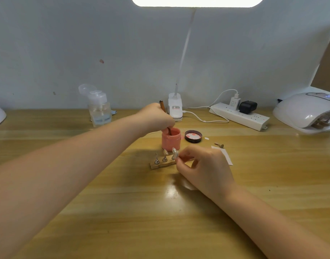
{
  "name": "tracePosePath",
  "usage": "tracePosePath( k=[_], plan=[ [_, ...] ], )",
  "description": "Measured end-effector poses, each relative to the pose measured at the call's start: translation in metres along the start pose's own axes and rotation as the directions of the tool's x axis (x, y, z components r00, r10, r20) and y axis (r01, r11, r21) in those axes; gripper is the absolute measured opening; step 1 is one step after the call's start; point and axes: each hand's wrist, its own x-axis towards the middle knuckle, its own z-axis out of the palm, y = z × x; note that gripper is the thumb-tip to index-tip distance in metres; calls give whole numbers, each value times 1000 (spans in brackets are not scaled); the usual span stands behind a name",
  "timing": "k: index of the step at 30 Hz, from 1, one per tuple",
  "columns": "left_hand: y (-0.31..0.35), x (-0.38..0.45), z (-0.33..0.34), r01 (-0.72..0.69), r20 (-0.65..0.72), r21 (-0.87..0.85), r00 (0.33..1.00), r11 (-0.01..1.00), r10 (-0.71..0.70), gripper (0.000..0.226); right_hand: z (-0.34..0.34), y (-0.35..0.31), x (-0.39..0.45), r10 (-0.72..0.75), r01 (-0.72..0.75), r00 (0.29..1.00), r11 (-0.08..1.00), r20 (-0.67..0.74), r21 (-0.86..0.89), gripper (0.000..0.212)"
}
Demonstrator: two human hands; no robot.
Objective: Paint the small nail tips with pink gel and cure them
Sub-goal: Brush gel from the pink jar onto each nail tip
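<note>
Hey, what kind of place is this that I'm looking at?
Probably a home or small-studio nail art desk. A curing lamp sits at the right, an open jar of pink gel stands mid-table, and nail tips are mounted on a small stand.

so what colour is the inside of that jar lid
White with pink smears, inside a dark rim, on the lid; the head view shows it.

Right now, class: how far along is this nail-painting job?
Done: the lid is off the pink gel jar. In hand: the left hand dips the brush; the right hand pinches a nail tip. Left: tips look unpainted; curing in the lamp.
</note>
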Motion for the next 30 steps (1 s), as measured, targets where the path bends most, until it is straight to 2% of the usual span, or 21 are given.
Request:
tracePosePath(
  k=[2,6,9,14,19,23,27,28,30],
  plan=[
    [1,1,-2,20,-13,-41,1000,999,-21,6,-1,0,0,-15,13,999,998,32,65,3],
    [0,-3,-14,104,-72,-261,989,960,-127,10,0,0,0,-31,19,995,990,92,138,4],
    [-11,-8,-22,204,-7,-435,973,877,-230,12,2,-1,-1,-60,37,986,989,154,146,5],
    [-35,-13,-27,323,88,-518,941,792,-326,16,3,1,2,-64,40,968,994,244,104,8],
    [-53,-17,-34,344,107,-590,930,730,-351,13,4,2,2,-60,41,969,996,241,83,7],
    [-63,-30,-35,284,87,-707,944,648,-318,16,2,2,2,-26,3,983,992,184,129,6],
    [-62,-51,-26,69,-54,-853,974,518,-219,13,-3,3,3,109,-134,989,951,104,278,5],
    [-61,-57,-22,-12,-119,-848,979,530,-168,12,-3,4,4,147,-166,985,939,85,300,5],
    [-61,-73,-10,-210,-277,-736,961,643,-2,14,-4,5,5,196,-203,979,923,54,326,4]
  ],
)
